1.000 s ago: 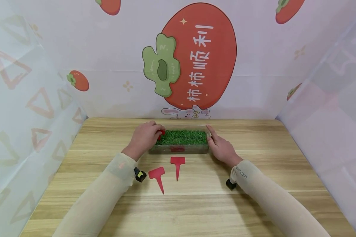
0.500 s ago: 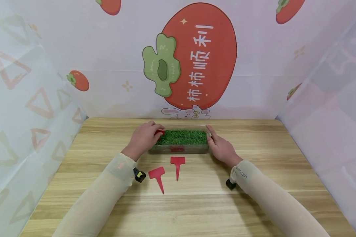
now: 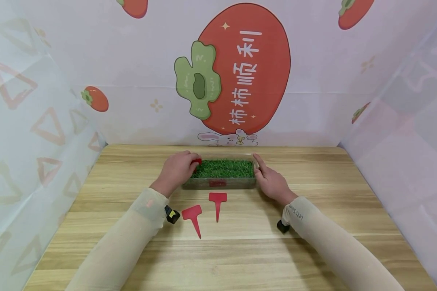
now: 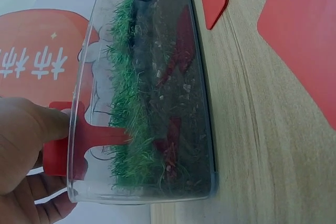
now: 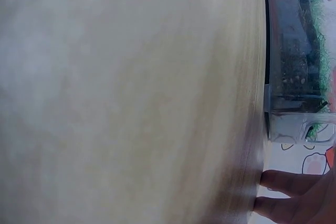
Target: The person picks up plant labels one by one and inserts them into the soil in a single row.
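— How far has the work been carried?
— One red marker appears to have been set, stem down, in the grass at the left end of the clear container, which is placed near the worktop's far edge, about midway along it. The marker is pinched by the left hand; its placement is judged nearly complete. Against the container's right end, the right hand is laid with fingers extended. Seemingly left over are the left loose marker and the right loose marker, lying toward the near edge.
— What is counted?
— Three markers, one container, one strip of grass, two hands. Whether the red patch on the front wall is a reflection cannot be told.
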Tool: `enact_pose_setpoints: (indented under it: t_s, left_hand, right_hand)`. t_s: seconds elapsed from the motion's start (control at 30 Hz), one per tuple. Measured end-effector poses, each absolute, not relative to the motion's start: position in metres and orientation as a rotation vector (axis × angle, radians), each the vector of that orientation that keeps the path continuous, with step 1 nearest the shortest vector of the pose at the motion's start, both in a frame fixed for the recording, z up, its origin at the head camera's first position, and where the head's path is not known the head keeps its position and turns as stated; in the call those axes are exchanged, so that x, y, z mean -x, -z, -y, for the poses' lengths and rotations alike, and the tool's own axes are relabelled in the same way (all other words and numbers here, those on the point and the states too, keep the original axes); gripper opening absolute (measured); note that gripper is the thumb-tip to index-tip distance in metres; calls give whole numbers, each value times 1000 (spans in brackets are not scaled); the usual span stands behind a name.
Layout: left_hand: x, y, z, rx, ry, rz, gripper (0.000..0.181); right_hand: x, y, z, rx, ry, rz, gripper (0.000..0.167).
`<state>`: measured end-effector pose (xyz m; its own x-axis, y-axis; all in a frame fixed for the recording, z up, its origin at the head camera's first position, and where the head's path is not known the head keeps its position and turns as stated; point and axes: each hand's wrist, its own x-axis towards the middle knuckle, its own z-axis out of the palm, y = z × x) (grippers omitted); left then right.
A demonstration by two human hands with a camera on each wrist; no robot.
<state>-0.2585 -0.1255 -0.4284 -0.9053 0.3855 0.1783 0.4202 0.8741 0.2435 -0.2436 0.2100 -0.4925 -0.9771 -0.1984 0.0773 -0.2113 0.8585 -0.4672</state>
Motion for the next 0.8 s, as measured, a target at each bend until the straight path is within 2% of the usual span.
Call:
enact_pose_setpoints:
  t_s: [0.5, 0.8]
  left_hand:
    - [259, 430, 126, 621, 399, 2948, 34]
    - [254, 432, 134, 608, 509, 2860, 45]
  right_hand:
    - [243, 494, -211, -326, -779, 2998, 56]
    - [243, 494, -210, -320, -779, 3002, 56]
